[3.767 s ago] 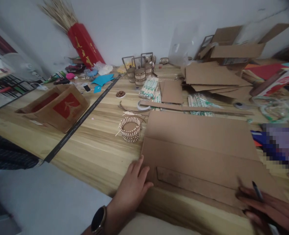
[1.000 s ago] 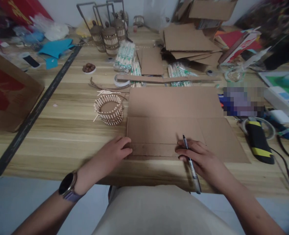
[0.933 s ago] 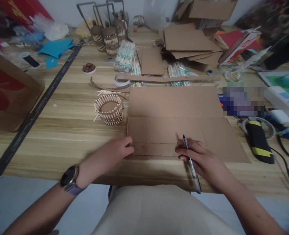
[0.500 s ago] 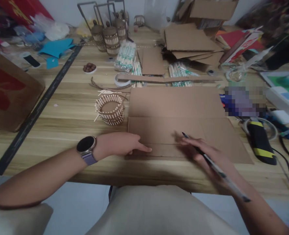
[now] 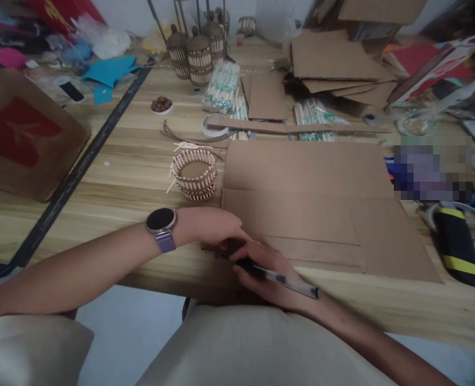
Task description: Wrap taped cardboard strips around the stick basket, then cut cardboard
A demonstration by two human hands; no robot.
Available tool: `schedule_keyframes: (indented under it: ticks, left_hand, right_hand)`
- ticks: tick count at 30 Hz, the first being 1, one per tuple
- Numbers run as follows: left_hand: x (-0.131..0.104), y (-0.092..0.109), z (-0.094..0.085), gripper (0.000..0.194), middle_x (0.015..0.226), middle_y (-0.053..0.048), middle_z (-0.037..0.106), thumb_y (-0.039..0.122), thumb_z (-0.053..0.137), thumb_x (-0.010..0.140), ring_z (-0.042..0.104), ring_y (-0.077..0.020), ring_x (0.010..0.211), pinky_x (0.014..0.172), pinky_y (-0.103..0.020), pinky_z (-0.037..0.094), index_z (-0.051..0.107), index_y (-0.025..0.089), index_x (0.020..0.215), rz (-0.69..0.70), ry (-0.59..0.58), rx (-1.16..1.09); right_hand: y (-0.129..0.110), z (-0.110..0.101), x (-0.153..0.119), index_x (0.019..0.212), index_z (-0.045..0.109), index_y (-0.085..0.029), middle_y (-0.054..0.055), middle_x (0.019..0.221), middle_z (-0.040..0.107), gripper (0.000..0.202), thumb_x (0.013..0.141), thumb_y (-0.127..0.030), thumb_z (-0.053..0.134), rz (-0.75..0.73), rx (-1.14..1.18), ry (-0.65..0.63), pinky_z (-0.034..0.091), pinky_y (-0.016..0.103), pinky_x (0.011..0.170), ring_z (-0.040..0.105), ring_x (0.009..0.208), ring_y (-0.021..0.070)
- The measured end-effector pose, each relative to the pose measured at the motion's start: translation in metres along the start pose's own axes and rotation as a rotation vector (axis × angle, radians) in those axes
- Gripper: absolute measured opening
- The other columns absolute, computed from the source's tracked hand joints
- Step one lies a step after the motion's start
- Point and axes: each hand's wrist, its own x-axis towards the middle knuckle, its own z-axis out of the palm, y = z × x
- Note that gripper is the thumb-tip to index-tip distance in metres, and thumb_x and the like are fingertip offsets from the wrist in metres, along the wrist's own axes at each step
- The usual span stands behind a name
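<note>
The flat brown cardboard sheet (image 5: 310,214) lay on the wooden worktop (image 5: 120,177) at its near edge. The right hand (image 5: 261,268) gripped a black-and-clear pen (image 5: 280,277) at the sheet's near left corner. The left hand (image 5: 209,226), fingers curled, pressed down just beside it. A round stick-walled basket (image 5: 194,174) stood near the sheet's left edge.

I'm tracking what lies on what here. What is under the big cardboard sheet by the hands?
The cardboard sheet lies flat on the wooden table, which shows all around it. Both the left hand and the right hand, holding a pen, cover its near left corner; nothing beneath is visible.
</note>
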Motion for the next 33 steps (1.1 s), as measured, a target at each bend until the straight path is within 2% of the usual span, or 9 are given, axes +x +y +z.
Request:
schedule_keyframes:
  ticks: [3,7,14,20,28,33]
  left_hand:
    - [0.0,0.002,-0.004,0.057,0.084,0.0,0.071,0.009,0.063,0.088,0.059,-0.0148,0.066,0.053,-0.025,0.031,0.06,0.039,0.136,0.022,-0.084,0.065]
    - [0.0,0.004,-0.006,0.06,0.088,0.0,0.072,0.009,0.06,0.091,0.062,-0.015,0.07,0.054,-0.024,0.032,0.055,0.042,0.141,0.007,-0.099,0.082]
    - [0.0,0.004,-0.006,0.062,0.085,0.0,0.071,0.006,0.056,0.089,0.061,-0.0151,0.069,0.053,-0.024,0.03,0.056,0.043,0.14,-0.006,-0.105,0.082]
    - [0.002,0.001,-0.004,0.061,0.083,0.0,0.071,0.006,0.061,0.087,0.06,-0.0149,0.068,0.051,-0.024,0.029,0.059,0.041,0.137,0.01,-0.104,0.043]
    - [0.002,0.001,-0.003,0.052,0.079,0.0,0.069,0.01,0.052,0.095,0.059,-0.0151,0.065,0.052,-0.025,0.029,0.061,0.042,0.135,0.026,-0.081,0.055]
    - [0.002,0.002,-0.006,0.056,0.083,0.0,0.07,0.006,0.059,0.087,0.06,-0.016,0.067,0.052,-0.026,0.029,0.064,0.039,0.132,0.011,-0.108,0.037]
  right_hand:
    - [0.002,0.008,0.002,0.096,0.065,-0.023,0.004,0.097,0.076,0.012,0.089,-0.02,0.055,-0.026,-0.05,0.002,0.055,0.031,0.083,0.071,0.093,0.0174]
    - [0.002,0.015,0.004,0.096,0.065,-0.021,0.005,0.096,0.077,0.013,0.091,-0.021,0.054,-0.025,-0.113,0.011,0.056,0.033,0.083,0.072,0.092,0.0186]
    - [0.001,0.019,0.007,0.097,0.066,-0.021,0.007,0.096,0.076,0.013,0.09,-0.021,0.054,0.01,-0.205,-0.039,0.056,0.035,0.081,0.073,0.092,0.0215]
    - [-0.001,0.014,0.002,0.093,0.064,-0.02,0.009,0.096,0.076,0.013,0.09,-0.02,0.051,-0.001,-0.21,0.034,0.056,0.035,0.076,0.073,0.087,0.0218]
    - [0.001,0.022,0.007,0.095,0.065,-0.021,0.006,0.094,0.076,0.012,0.09,-0.022,0.054,-0.002,-0.24,-0.018,0.056,0.032,0.075,0.073,0.088,0.0207]
    - [-0.001,0.012,0.0,0.092,0.063,-0.022,0.006,0.09,0.076,0.01,0.089,-0.022,0.053,0.015,-0.227,0.04,0.057,0.033,0.073,0.073,0.083,0.0206]
